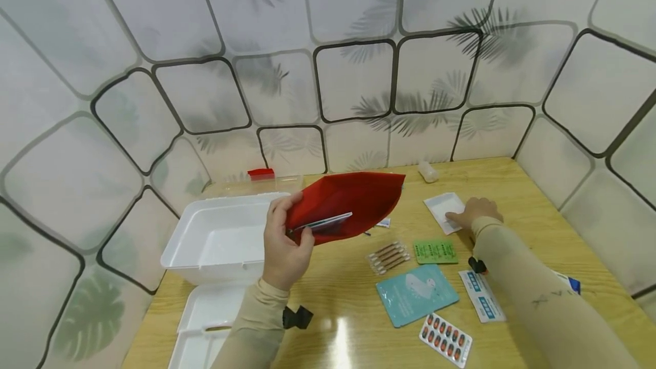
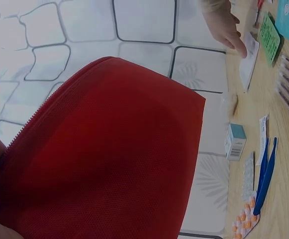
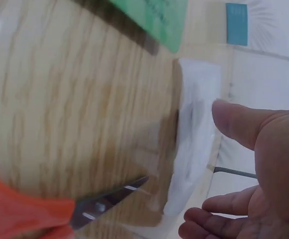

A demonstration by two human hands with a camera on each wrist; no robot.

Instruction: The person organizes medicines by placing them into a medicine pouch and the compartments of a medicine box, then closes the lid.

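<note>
My left hand (image 1: 288,238) grips a red zip pouch (image 1: 353,198) by its end, thumb on the near side, mouth gaping toward me. A flat pale packet (image 1: 325,221) shows inside the pouch. In the left wrist view the pouch (image 2: 119,149) fills the middle, its zipper edge beside the fingers. Over on the right, my right hand (image 1: 476,213) reaches to a white flat packet (image 1: 442,209) on the table. The right wrist view has the thumb right at the edge of the packet (image 3: 196,129), the other fingers loosely bent beside it.
Orange-handled scissors (image 3: 30,206) lie near the right hand. A cotton swab pack (image 1: 389,257), green packet (image 1: 435,251), teal sachet (image 1: 417,295), capsule blister (image 1: 445,339) and blue tweezers (image 2: 267,174) are spread over the table. On the left stands an open white box (image 1: 215,241).
</note>
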